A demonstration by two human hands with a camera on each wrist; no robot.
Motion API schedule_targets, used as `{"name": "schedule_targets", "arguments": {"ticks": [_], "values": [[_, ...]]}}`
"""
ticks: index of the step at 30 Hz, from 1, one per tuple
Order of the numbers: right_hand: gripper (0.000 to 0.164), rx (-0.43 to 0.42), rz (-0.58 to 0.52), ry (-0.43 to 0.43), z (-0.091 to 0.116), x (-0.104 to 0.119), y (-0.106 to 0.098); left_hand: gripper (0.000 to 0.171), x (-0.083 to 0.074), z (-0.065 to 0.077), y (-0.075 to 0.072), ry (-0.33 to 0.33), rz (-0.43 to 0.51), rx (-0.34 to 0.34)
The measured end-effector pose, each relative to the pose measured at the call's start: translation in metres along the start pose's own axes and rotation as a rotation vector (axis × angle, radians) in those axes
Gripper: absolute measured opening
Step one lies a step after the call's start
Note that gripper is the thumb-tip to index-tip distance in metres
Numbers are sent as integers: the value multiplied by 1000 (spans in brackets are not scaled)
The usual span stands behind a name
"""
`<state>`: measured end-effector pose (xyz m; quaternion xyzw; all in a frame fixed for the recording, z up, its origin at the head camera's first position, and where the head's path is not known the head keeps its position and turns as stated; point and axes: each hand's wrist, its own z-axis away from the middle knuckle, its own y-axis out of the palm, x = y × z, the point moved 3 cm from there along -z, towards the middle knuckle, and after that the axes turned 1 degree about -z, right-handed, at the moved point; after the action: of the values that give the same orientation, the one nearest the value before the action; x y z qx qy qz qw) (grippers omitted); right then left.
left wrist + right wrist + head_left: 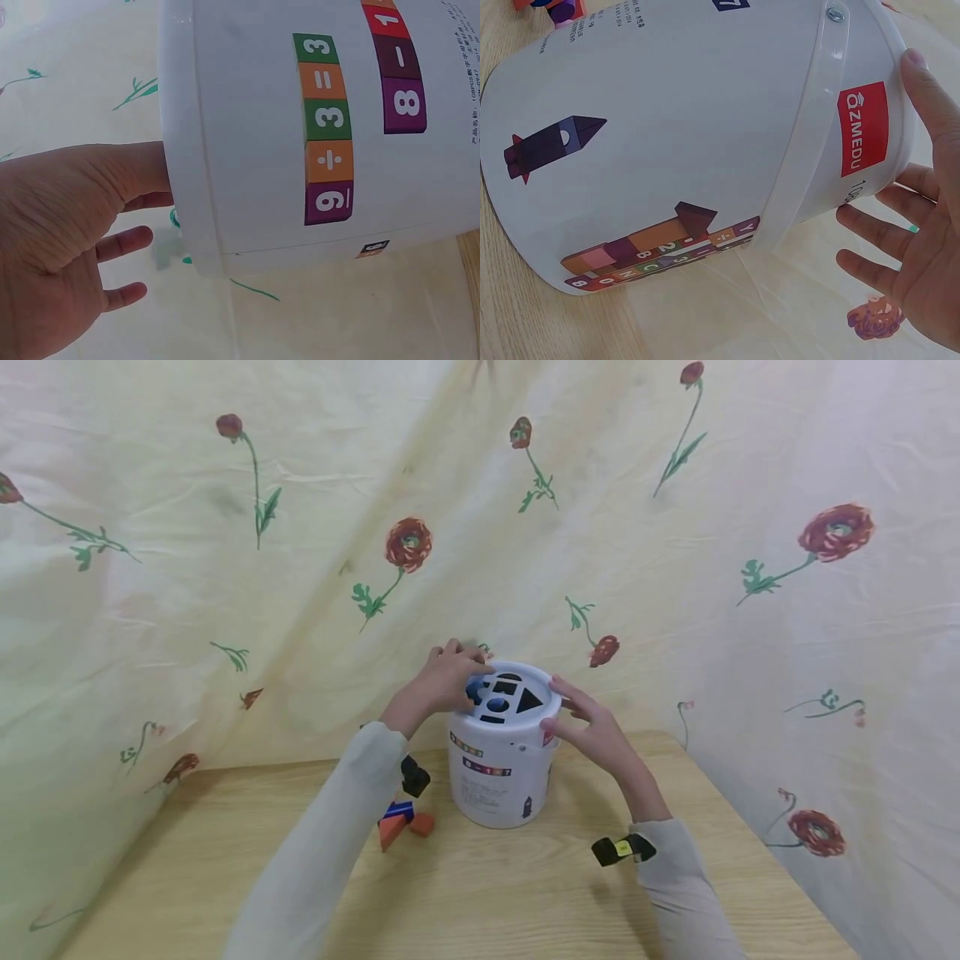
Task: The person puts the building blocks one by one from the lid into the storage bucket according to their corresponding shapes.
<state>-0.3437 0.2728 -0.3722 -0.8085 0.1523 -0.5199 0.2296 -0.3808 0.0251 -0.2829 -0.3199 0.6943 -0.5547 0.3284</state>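
A white bucket (487,785) is standing upright by the far edge of the wooden table (525,893), a little right of that edge's middle. Its lid (552,706) is showing a triangle, a square, a circle, a rectangle and a partly covered half-round hole; the left hand (442,681) is hiding the lid's left side. That hand is arching over the rim, pinching a blue block (474,690) between thumb and fingers; its outline is mostly covered, so its shape is hard to make out. In the left wrist view the bucket's edge is blocking the pinch, while two fingers are extending freely outside.

The right hand (600,739) is spreading wide around the lid's right side, thumb touching the rim. Its wrist view is showing a white handle (810,127) and a red label (864,127) whose first letter is unclear.

Toward the table's left edge, just beside the bucket, two orange-red blocks (391,832) and a dark blue block (399,812) are lying close together, partly hidden by the left sleeve (322,835). Floral cloth (300,568) is hanging behind, running out of view.
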Motion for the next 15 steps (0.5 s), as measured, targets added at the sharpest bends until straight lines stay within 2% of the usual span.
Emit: {"name": "schedule_targets", "arguments": {"ticks": [5,11,15], "values": [[74,1,0,-7,0,0,0,63,1,0,2,-14,-1,-13],[75,-6,4,-9,0,1,0,48,3,0,3,-56,14,-55],[75,-5,3,-8,0,2,0,43,5,0,4,-61,15,-71]]}}
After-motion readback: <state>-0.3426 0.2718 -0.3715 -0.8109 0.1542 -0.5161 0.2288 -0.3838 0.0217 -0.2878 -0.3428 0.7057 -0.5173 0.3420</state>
